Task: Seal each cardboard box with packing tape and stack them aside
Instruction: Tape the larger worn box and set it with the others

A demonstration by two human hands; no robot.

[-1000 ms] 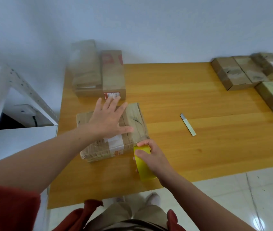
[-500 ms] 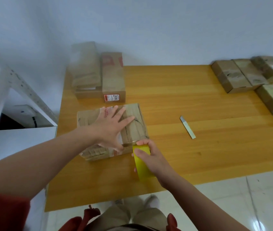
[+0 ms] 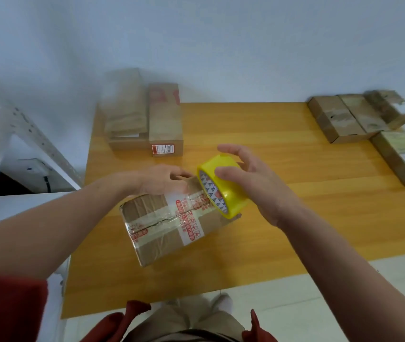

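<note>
Tipped up and turned since a second ago: the box [image 3: 169, 225], flat on the table before, now tilted with its taped face toward the camera. Lifted too: the yellow tape roll [image 3: 221, 186], low by the table's near edge before, now up by the box's right corner.

Far left: a white shelf frame [image 3: 23, 134] with holes in its bar. Bottom left: a red sleeve [image 3: 6, 307]. Behind everything: a plain white wall [image 3: 196, 45]. Under everything: an orange wooden table [image 3: 295, 193], right up against that wall. Back left of the table: brown boxes [image 3: 164, 119] close together, the left one blurry.

Middle: left hand [image 3: 162, 178] on the far top edge of the box, fingers bent over it, holding it up; a bit blurry. Clear tape with red print across the box.

Just right: right hand [image 3: 248, 183] around the tape roll, thumb on the yellow outside, fingers spread wide over the top. Roll and box touching or not: cannot tell.

Back right: more small boxes [image 3: 344, 119] packed close at the table's corner. Bottom right: pale shiny floor [image 3: 332, 304].
</note>
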